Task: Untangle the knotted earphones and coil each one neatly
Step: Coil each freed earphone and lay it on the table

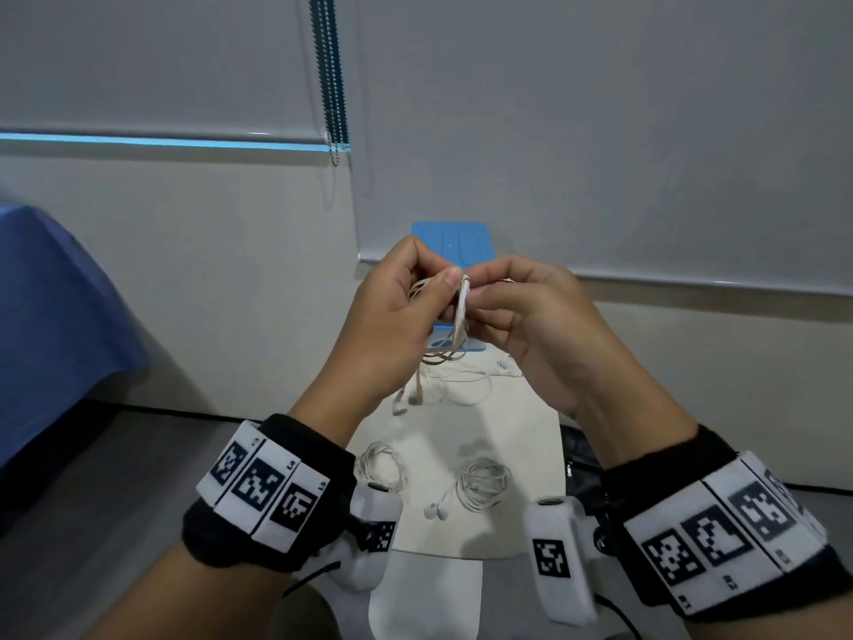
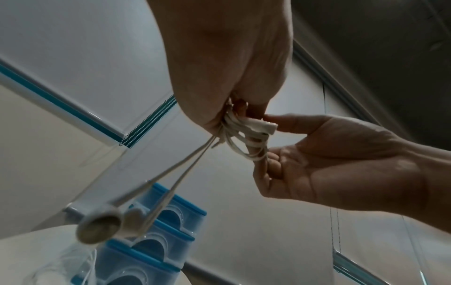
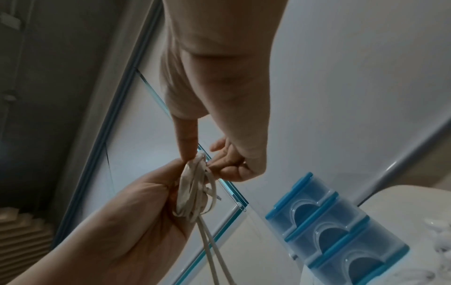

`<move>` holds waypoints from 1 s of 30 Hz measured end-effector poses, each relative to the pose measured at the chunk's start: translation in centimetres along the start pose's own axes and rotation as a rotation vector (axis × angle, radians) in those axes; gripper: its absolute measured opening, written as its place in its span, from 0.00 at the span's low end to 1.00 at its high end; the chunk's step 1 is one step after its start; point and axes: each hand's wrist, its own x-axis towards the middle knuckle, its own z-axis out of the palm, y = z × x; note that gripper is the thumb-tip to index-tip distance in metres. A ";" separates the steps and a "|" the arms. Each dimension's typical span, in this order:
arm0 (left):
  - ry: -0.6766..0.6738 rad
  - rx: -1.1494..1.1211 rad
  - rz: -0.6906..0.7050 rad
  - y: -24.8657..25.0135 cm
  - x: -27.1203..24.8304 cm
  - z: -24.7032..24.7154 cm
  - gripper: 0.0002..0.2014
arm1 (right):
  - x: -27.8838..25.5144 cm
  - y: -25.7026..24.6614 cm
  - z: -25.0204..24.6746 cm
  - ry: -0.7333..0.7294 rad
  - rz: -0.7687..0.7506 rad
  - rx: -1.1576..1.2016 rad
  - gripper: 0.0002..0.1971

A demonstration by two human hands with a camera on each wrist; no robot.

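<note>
head | left hand grips earphone coil | right hand pinches it, raised

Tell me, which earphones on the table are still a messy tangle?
The far earphones, under the hands, lie loose and tangled. The two nearer sets are coiled.

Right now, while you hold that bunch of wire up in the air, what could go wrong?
1. The left hand pinches the loops of the earphone coil while the right hand holds its free end; if either grip slips, the loops could spring apart.
2. The two earbuds dangle just above the loose earphones on the table, so they might snag and tangle again.
3. The hanging earbuds could also swing and tug the coil out of shape.
</note>
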 end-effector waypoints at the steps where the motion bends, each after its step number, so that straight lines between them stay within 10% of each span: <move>1: 0.005 0.017 0.022 -0.2 0.1 -0.1 0.06 | 0.0 0.1 0.0 -0.006 0.008 0.003 0.09; 11: -0.244 -0.121 -0.045 -1.2 -0.1 -1.9 0.06 | 0.3 0.0 -0.5 -0.239 0.201 0.091 0.19; 22: -0.211 0.024 -0.194 -2.3 0.9 -1.3 0.08 | 0.9 0.3 -3.3 -0.271 -0.089 -0.730 0.21; 30: -0.362 -0.214 -0.490 -4.0 2.2 0.6 0.09 | 1.2 2.8 -6.9 -0.283 0.091 -0.396 0.26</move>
